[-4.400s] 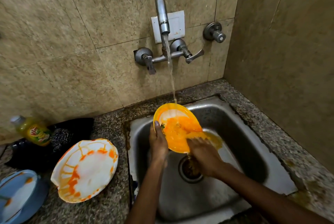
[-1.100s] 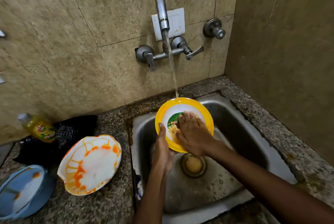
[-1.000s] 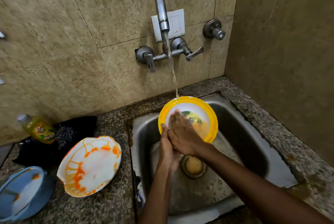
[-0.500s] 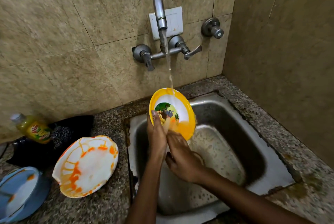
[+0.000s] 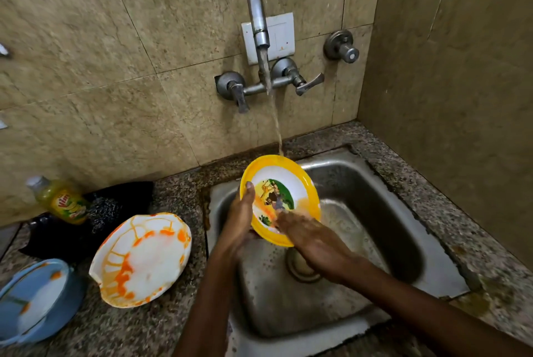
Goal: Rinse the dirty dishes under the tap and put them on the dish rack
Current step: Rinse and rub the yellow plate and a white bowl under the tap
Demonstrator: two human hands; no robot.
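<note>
Two hands on one dish: both are working the yellow plate (image 5: 281, 198) over the sink (image 5: 375, 192), right under the stream from the tap (image 5: 257, 17).
Plate tilt: stood up on edge-ish, face leaning toward the camera, top rim at the water, bottom rim down by the wrists.
Left hand (image 5: 240, 219): holds the plate's left edge, thumb hooked over the rim onto the face, fingers behind it as far as I can tell.
Right hand (image 5: 310, 237): fingers fairly flat, lying on the lower face of the plate, not wrapped round anything, looks like rubbing.
What's left on it: an orange smear on the lower part of the face, so I'd say the rinse isn't quite finished.
Key relation: plate sits just ahead of both hands; left hand carries it, so that's the one that would take it away.
Dish rack: not in view, can't say which way it lies.
Waiting pile: stained white plate (image 5: 141, 260) and blue plate (image 5: 34, 299) on the counter (image 5: 178, 192) left of the sink, nearer the left arm.
</note>
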